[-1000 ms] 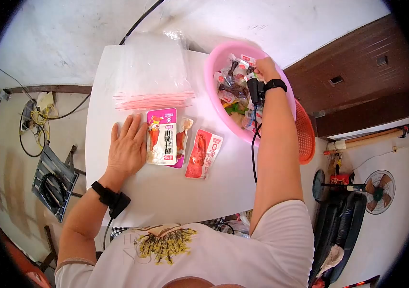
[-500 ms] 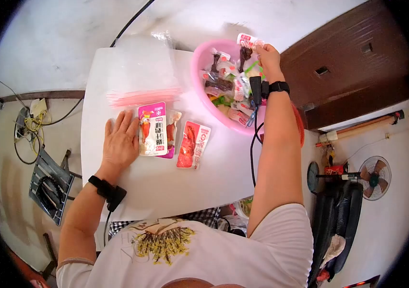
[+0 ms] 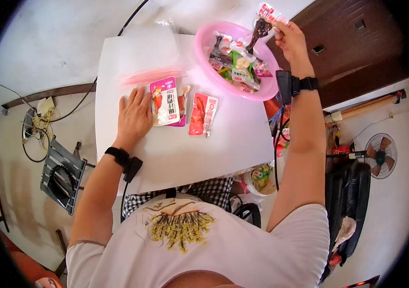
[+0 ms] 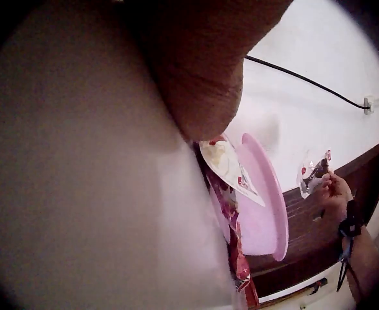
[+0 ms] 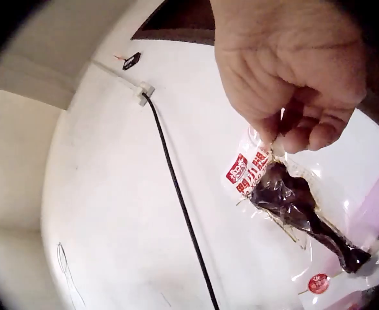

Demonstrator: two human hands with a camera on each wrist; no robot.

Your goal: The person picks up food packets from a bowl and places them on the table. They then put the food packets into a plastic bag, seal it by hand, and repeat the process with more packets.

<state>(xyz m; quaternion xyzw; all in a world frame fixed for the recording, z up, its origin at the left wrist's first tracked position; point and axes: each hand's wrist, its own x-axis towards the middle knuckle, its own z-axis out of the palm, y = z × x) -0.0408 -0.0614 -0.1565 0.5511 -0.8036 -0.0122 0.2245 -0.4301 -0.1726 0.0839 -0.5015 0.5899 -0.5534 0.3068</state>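
One vacuum-sealed drumstick pouch (image 3: 260, 34) had just come up: a second earlier your right hand (image 3: 291, 41) was down among the packets in the pink basin (image 3: 200, 60), and now it held the pouch raised above the basin's far rim, pinched by one end between thumb and fingers. That likely meant the picking-out step was done, with the pouch yet to be set down. The basin stood at the far right corner of the white worktop (image 3: 190, 158).

Your left hand (image 3: 135, 117) had stayed flat towards the left edge, gripping nothing, beside the purple-and-white pouch (image 3: 165, 103); whether they touched, you could not tell.

The drumstick pouch carried large red characters, seemingly 鸭小腿 (duck drumstick), beside a red badge whose white lettering was unclear. Black Chinese characters ran down the purple-and-white pouch and red ones down the red-and-white pouch (image 3: 198, 115), both too small to read surely.
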